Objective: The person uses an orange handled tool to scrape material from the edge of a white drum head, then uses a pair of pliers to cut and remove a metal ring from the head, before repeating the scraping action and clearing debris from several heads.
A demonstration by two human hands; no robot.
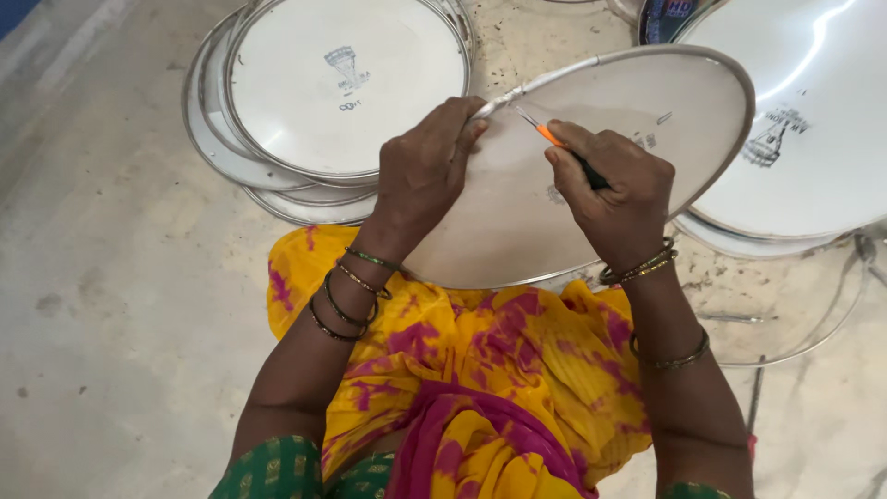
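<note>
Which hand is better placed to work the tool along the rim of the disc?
Probably the right hand: it already grips the orange tool, tip near the rim. The left hand pinches the disc edge, steadying it.

Round pale drumhead skin (pixel 517 212) in thin metal hoop, tilted up on lap over yellow-pink cloth, small orange-handled pointed tool (pixel 554 139) touching its upper rim
</note>
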